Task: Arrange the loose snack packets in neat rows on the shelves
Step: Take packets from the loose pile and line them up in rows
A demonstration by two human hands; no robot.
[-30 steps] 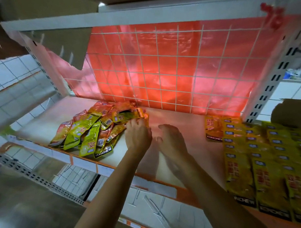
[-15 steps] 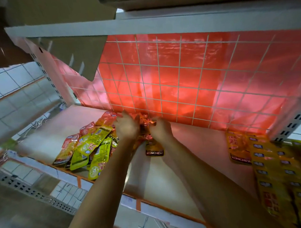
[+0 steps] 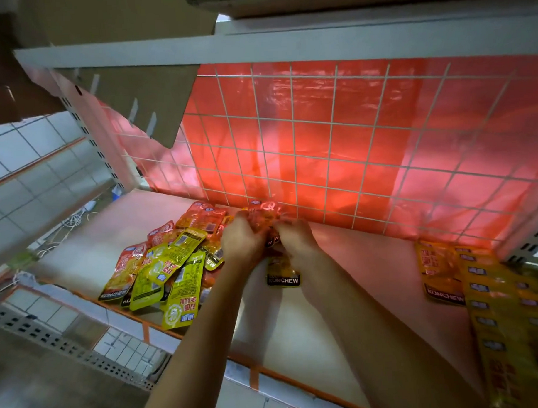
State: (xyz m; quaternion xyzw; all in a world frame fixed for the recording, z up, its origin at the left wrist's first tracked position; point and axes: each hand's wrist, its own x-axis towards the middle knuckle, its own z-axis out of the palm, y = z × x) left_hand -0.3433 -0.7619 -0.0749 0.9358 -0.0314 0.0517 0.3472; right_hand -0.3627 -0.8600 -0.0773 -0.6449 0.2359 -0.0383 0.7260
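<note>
Two bare forearms reach in from the near edge, across the orange front lip [image 3: 269,374] of a pale store shelf [image 3: 341,299]. At the near right, yellow snack packets lie in neat rows [image 3: 494,306], overlapping and running back toward the shelf's perforated right upright [image 3: 531,245]. At the near left, a loose pile of packets [image 3: 169,265], yellow-green and red-orange, sprawls at mixed angles, some printed "KONCHEW", with the nearest ones at the front lip.

Between the two groups, toward the far side of the shelf, the left hand [image 3: 244,241] and right hand [image 3: 296,242] meet. Each hand's grip is clamped on a bunch of orange-red packets [image 3: 263,214] held between them, fingers curled around it. One orange packet with a black "KONCHEW" band [image 3: 283,272] shows just below the wrists; whether it hangs from the bunch or lies on the shelf cannot be told.

Just behind the hands rises a white wire grid [image 3: 330,159] that forms the back of the bay, with a glowing red plastic sheet [image 3: 381,129] behind it. A brown cardboard flap [image 3: 142,98] hangs down at the far left corner. The white upper shelf [image 3: 256,48] caps the bay. White tiling [image 3: 31,169] shows at the left beyond the unit.
</note>
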